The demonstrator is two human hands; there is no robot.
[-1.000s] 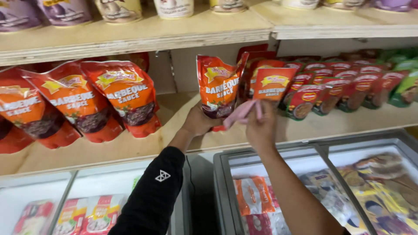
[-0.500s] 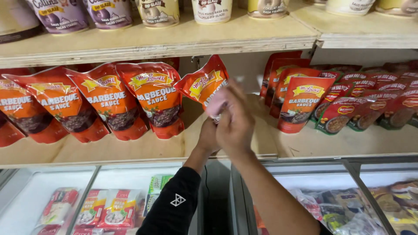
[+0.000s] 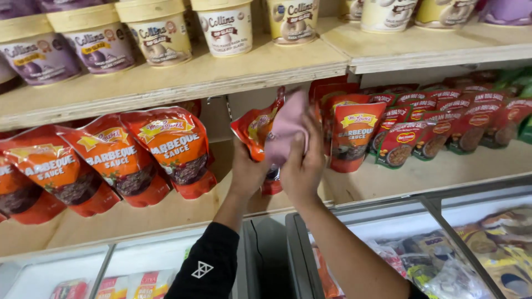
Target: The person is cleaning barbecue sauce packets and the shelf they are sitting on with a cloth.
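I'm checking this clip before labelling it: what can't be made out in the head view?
- Red pouch: most of its front is hidden by the pink cloth and the right hand.
- Left hand: its fingers are behind the pouch.
- Tubs on the top shelf: cut off by the upper edge.
- Freezer contents: blurred behind the glass lid.

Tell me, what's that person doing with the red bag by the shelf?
A person stands at a wooden shelf above glass-topped freezers. Their left hand holds up a red-orange stand-up sauce pouch, lifted off the shelf. Their right hand presses a soft pink cloth against the pouch's front. More red pouches stand in rows on both sides, and ice cream tubs sit on the shelf above.
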